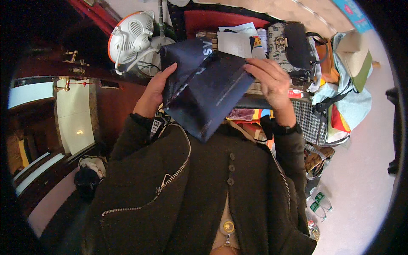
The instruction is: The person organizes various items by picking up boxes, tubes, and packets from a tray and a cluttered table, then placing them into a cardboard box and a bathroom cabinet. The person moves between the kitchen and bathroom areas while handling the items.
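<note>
A dark navy, glossy sheet or flat bag (pixel 220 86), folded over on itself and bearing pale writing, is held up in front of my chest. My left hand (pixel 161 87) grips its left edge, with the thumb lying on the front and the fingers hidden behind. At the upper right corner, my right hand (pixel 269 79) pinches it between thumb and fingers. One fold runs slantwise from the top middle to the lower left. Just behind its top edge lies a white card or paper (pixel 235 44).
Beyond my left hand stands a white fan-like appliance with an orange rim (pixel 135 36). A patterned handbag with a dark flap (pixel 280 47) and cloth bags (pixel 352 102) are on the right. Plastic bottles (pixel 318 204) lie at the lower right. A dark wooden cabinet (pixel 105 108) stands at the left.
</note>
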`<state>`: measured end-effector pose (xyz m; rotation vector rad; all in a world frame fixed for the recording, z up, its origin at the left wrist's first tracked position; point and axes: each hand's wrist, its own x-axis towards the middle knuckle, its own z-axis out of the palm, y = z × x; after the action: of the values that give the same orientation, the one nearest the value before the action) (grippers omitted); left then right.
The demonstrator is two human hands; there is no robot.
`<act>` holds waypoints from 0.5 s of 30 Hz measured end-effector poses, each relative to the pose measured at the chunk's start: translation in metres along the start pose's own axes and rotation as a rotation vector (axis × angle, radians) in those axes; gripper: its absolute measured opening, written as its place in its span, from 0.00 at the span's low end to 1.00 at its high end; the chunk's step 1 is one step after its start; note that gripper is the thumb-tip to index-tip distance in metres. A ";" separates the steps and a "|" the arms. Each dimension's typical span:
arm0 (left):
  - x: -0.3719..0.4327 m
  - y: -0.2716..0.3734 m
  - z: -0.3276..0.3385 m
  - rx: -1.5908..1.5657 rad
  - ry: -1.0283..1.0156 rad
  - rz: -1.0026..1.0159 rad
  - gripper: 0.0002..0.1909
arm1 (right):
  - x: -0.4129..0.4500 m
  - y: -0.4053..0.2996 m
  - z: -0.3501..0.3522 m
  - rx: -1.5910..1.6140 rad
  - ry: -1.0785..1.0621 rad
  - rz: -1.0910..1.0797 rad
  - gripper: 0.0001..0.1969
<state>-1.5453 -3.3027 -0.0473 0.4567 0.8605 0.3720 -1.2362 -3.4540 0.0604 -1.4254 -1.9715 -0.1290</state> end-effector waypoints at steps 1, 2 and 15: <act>0.000 -0.004 0.001 -0.023 -0.017 0.043 0.20 | 0.001 0.001 0.011 0.009 -0.019 0.020 0.11; -0.001 -0.010 0.002 -0.048 -0.014 0.096 0.20 | 0.000 0.000 0.021 0.024 -0.015 0.019 0.11; 0.040 -0.004 0.028 0.603 0.158 0.708 0.22 | 0.053 0.029 0.107 1.117 -0.114 1.244 0.34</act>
<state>-1.4988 -3.2932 -0.0596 1.3187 0.9422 0.8082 -1.2700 -3.3513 0.0017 -1.4994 -0.6000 1.3618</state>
